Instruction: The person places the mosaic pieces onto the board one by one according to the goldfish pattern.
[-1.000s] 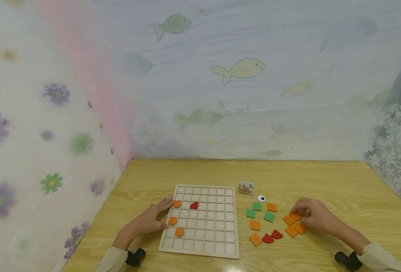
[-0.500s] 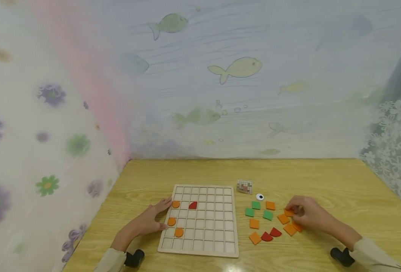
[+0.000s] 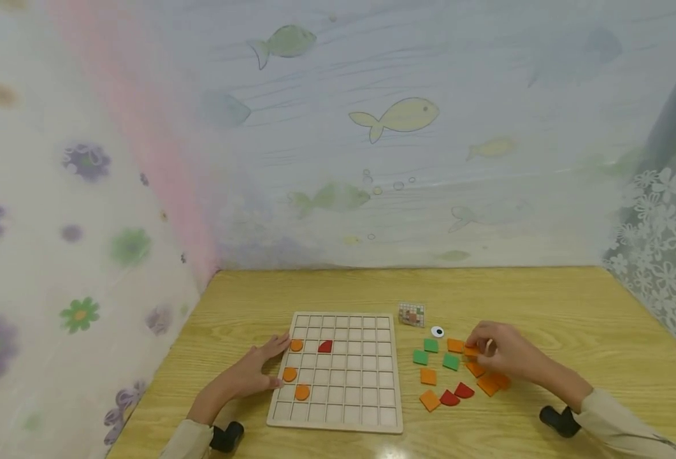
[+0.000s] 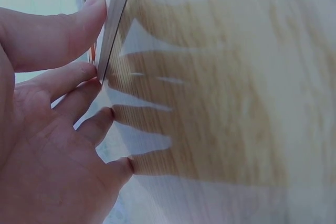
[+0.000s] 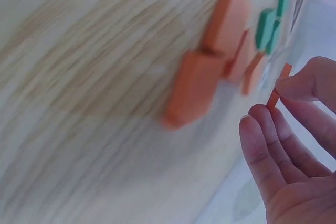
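Observation:
My right hand (image 3: 506,350) pinches an orange square tile (image 5: 279,86) between thumb and fingers, above the loose pieces on the right of the table. Below and beside it lie more orange tiles (image 3: 489,385). My left hand (image 3: 255,370) rests at the left edge of a wooden grid board (image 3: 355,428), fingers straight, thumb and fingertips touching the rim. On the board sit three orange discs (image 3: 302,392) along the left side and one red quarter-circle (image 3: 325,346). In the left wrist view the left fingertips (image 4: 126,165) meet the tabletop beside the board's edge.
Green square tiles (image 3: 450,362), red quarter-circles (image 3: 464,390) and a white eye-like disc (image 3: 438,332) lie between the board and the right hand. A small patterned card (image 3: 411,314) is behind them. A fish-printed curtain (image 3: 338,140) hangs at the table's (image 3: 292,287) back edge.
My right hand has moved left and slightly away from me, carrying an orange tile off the group at the right. The left hand has stayed at the board's edge.

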Tool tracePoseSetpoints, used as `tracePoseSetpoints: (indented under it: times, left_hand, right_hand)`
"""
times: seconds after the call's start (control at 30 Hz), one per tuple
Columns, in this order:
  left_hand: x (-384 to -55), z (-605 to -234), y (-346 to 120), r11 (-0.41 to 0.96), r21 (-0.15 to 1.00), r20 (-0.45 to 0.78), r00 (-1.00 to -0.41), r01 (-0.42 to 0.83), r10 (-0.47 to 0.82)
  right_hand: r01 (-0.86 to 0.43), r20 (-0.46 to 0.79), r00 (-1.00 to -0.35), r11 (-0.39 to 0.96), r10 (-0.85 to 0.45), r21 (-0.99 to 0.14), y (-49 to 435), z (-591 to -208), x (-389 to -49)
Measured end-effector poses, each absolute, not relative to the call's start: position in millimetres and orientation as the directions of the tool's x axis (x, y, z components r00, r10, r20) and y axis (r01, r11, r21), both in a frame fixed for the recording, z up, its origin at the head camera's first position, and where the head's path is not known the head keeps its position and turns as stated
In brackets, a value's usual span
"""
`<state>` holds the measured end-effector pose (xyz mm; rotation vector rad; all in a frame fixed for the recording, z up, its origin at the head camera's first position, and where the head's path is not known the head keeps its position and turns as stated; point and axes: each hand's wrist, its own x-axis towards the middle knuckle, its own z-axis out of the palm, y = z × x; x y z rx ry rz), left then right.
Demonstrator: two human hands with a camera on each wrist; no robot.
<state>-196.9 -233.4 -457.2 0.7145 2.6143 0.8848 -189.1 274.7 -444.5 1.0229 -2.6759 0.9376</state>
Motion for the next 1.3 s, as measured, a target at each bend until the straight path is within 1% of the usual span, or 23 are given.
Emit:
tracePoseSetpoints:
  times: [0.37, 0.57, 0.83, 1.07, 1.3]
  left_hand:
    - [-197, -458, -235, 0.698, 0.622, -0.119, -0.837, 0.356, 0.533]
    - [-197, -457, -234, 0.69, 0.626, -0.108, -0.835, 0.363, 0.539]
    - [-196, -460, -235, 0.69, 0.62, -0.102, -0.833, 0.374, 0.543]
    - [-195, -460, -236, 0.696, 0.617, -0.104, -0.837, 0.369, 0.536]
    - [-197, -458, -235, 0.699, 0.612, -0.113, -0.833, 0.371, 0.541]
  right_hand:
    - [-0.693, 0.353, -0.694, 0.451, -0.627, -0.562, 223, -429, -187]
    - [-0.704, 0.367, -0.673, 0.406, -0.642, -0.582, 199, -427, -190]
    - [-0.714, 0.375, -0.656, 0.379, -0.655, -0.588, 176, -426, -193]
    - [-0.735, 0.397, -0.616, 0.317, -0.68, -0.599, 154, -427, -196]
    - [-0.724, 0.383, -0.614, 0.297, -0.69, -0.623, 129, -425, -199]
